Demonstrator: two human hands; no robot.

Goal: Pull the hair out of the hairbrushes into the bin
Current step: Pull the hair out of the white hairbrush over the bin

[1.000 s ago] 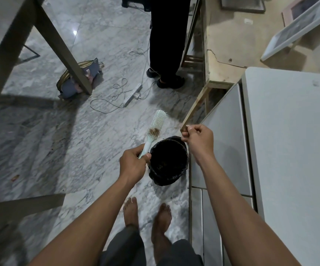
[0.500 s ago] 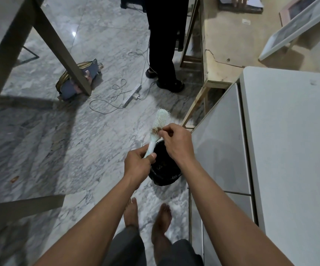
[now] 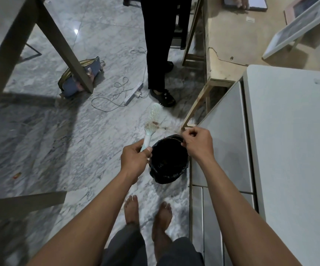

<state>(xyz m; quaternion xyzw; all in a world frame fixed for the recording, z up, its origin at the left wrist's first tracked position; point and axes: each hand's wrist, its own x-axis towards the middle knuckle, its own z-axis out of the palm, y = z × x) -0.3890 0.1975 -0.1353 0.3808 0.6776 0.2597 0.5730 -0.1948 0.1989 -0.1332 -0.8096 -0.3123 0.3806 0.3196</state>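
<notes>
Here, from the head camera, a pale mint plastic hairbrush [image 3: 154, 116] with an oval, bristled head tilts up over the veined marble floor [image 3: 59, 141]. Wispy reddish-brown hair [image 3: 152, 124] is tangled near its neck. The left hand [image 3: 134, 160] wraps the handle, fingers curled tight. The right hand [image 3: 198, 144] pinches thin strands stretched from that tangle, above the round bin [image 3: 167, 177] lined with crinkled black plastic.
</notes>
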